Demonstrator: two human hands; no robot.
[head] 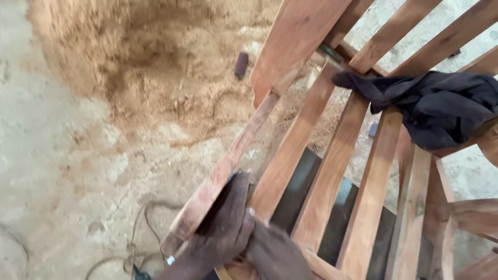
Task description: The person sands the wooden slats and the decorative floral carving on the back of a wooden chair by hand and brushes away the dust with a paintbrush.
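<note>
Press your left hand (pixel 220 231) flat along the frame rail (pixel 228 161), fingers together, right hand (pixel 275 254) bracing the slat (pixel 290 150); right grip indeterminate.

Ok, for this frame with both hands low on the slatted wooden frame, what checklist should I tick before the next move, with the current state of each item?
1. Left hand on the outer rail: ok, fingers lie along it.
2. Right hand at the frame's lower edge: ok, touching the wood beside the left.
3. Anything held between the hands: cannot tell, hidden.
4. Slats free where the hands work: ok.
5. Dark cloth away from the hands: ok, draped on the upper slats.
6. Cord on the floor out of the way: not ok, it loops near the left hand.
</note>
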